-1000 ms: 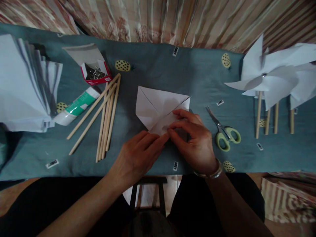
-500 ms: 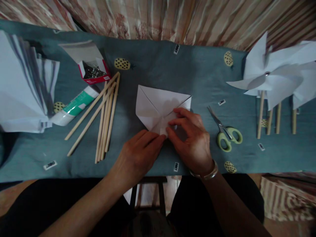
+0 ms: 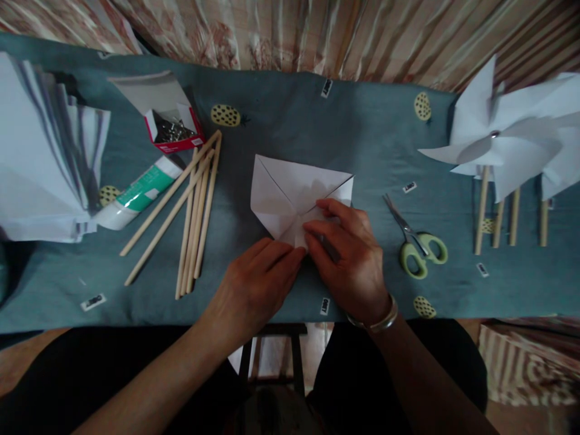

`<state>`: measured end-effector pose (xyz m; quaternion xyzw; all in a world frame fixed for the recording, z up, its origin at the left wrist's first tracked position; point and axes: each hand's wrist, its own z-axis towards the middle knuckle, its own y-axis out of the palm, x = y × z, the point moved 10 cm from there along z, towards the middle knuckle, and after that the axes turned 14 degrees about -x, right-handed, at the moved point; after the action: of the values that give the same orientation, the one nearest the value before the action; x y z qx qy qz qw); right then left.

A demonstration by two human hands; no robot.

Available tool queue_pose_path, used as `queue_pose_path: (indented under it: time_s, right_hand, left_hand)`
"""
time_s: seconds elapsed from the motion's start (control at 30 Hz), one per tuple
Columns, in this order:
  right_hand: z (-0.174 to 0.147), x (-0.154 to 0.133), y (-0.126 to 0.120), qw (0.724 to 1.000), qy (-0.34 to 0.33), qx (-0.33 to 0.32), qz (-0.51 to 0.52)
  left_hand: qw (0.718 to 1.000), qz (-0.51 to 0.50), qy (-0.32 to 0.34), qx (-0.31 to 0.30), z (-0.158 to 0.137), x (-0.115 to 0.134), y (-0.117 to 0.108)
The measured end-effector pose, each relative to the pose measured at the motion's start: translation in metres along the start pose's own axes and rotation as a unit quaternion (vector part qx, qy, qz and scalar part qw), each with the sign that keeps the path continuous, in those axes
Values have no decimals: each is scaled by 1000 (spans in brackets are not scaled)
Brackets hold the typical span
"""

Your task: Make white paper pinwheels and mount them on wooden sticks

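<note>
Left hand [image 3: 254,281] is pinching the creased paper's [image 3: 308,172] near edge on the bench [image 3: 380,139]; right hand [image 3: 351,263] is touching it, grip unclear; folding seems in hand, apparently calling for steady pressing next.

Labels [image 3: 325,306] are dotting the cloth [image 3: 290,118], showing letters too blurred to read. The tube [image 3: 145,192] and box [image 3: 181,145] are bearing illegible print.

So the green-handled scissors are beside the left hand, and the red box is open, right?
Not quite: the green-handled scissors lie beside the right hand, not the left hand, as the head view shows. The red box is open.
</note>
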<state>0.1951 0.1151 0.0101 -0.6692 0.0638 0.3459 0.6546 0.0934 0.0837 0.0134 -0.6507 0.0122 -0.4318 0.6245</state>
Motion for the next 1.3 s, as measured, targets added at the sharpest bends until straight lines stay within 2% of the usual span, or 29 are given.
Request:
queue_pose_path:
  time_s: [0.47, 0.83, 1.07, 1.3]
  right_hand:
    - [-2, -8, 6, 998, -19, -12, -55]
    - [-6, -14, 4, 996, -34, 5, -84]
    - [-5, -12, 8, 997, -29, -5, -73]
    - [-2, -14, 15, 992, -37, -23, -119]
  left_hand:
    - [1000, 15, 7, 0, 2, 2, -2]
    - [1000, -18, 3, -5, 0, -1, -1]
    - [999, -29, 1, -18, 2, -3, 0]
    - [1000, -20, 1, -14, 2, -3, 0]
